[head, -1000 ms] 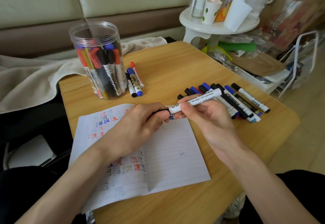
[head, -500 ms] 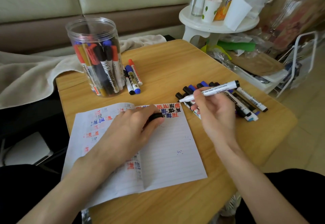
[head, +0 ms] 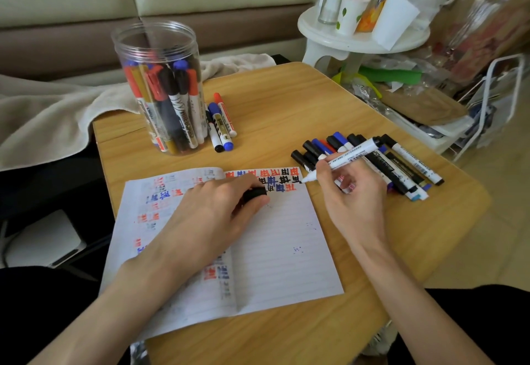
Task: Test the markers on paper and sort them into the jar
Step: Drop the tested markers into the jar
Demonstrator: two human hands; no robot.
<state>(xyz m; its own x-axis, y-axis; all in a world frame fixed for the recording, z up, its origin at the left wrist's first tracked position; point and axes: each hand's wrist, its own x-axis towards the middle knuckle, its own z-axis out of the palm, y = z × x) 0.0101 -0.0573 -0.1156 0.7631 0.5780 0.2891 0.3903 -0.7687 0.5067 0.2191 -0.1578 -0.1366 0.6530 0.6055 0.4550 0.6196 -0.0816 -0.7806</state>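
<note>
Blanket (head: 51,118) lies off the table's (head: 286,98) far-left corner. Clear jar (head: 156,49) stands upright near that corner, lid off, packed with red, blue and black markers on end. Three loose markers (head: 220,124) lie just beside its right wall. Lined paper (head: 281,235) is spread at near centre, its left page hanging over the table's left edge; rows of red, blue and black characters run along the top. Left hand (head: 212,212) rests on the paper, fingers curled round a black cap (head: 254,193). Right hand (head: 352,195) pinches the marker (head: 348,158): white barrel with small print, black far end, cap off, tilted down to the left, tip at the paper's top-right corner beside the last black character; contact cannot be told. Pile (head: 401,164) of capped markers lies behind the right hand, its far end near the table's right edge. Bare wood lies open between jar and pile and across the far centre. White stool (head: 338,40) stands beyond the far-right corner, cluttered on top.
</note>
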